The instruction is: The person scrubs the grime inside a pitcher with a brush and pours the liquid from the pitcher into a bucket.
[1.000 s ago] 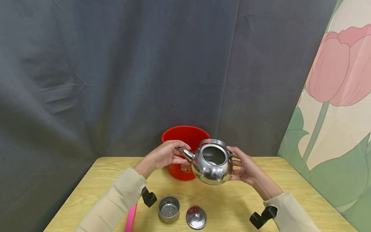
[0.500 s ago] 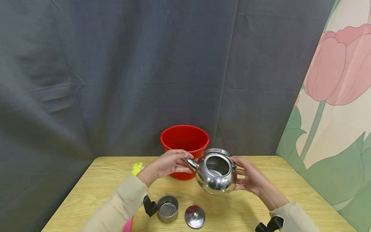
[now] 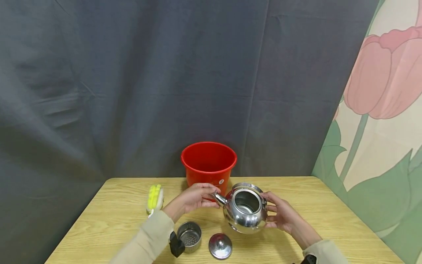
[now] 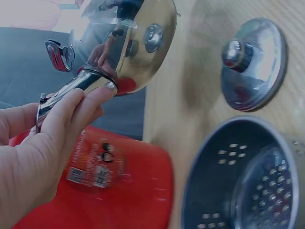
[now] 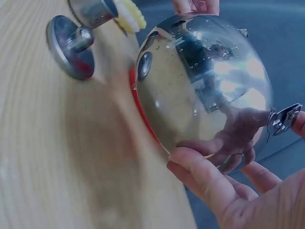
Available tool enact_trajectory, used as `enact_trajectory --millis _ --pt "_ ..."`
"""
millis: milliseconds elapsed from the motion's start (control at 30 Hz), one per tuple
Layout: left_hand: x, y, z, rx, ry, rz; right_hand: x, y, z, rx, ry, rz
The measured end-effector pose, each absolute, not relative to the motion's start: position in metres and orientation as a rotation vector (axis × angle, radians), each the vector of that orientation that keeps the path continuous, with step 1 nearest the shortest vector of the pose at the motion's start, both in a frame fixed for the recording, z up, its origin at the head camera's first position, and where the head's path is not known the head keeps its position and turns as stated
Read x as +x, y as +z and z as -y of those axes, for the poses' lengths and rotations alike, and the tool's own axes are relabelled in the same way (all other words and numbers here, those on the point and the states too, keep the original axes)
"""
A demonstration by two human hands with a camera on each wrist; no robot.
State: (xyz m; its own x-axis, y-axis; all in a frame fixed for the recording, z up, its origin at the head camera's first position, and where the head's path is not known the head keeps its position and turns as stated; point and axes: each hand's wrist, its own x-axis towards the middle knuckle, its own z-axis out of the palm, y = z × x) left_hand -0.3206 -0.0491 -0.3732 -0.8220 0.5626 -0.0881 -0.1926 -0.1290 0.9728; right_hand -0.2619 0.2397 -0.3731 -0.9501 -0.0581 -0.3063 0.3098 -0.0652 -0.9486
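Observation:
A shiny steel teapot [image 3: 244, 223] with its lid off is held above the table, its round mouth tilted toward the head camera. My left hand [image 3: 197, 198] holds its spout [image 4: 71, 93] between thumb and fingers. On the opposite side my right hand [image 3: 281, 217] grips the round body, the thumb up by the handle's metal bracket [image 5: 286, 119] and the fingers spread along the side. Below, on the wood, lie the round steel lid [image 3: 220, 246], knob up, and a perforated steel strainer cup [image 3: 189, 234]. The bare outside of the teapot shows drops in the right wrist view.
A red bucket [image 3: 197, 176] stands at the back of the wooden table [image 3: 108, 220], behind the teapot. A yellow and white scrubbing brush [image 3: 154, 198] lies left of my left hand. A dark curtain [image 3: 165, 91] hangs behind, and a tulip-patterned cloth [image 3: 369, 80] at the right.
Both hands have lowered the teapot and brought it closer, away from the bucket. The bucket's opening and the yellow brush have come into fuller view; the grip looks the same.

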Motion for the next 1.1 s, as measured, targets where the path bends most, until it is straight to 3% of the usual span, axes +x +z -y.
enact_trajectory --millis 600,1100 --pt "-0.327 -0.403 0.034 0.339 1.979 -1.626 -0.263 -0.407 -0.246 0.428 -2.128 -1.987" --pt "-0.330 -0.411 0.034 0.310 1.992 -1.622 -0.263 -0.410 -0.244 0.478 -2.132 -2.002"
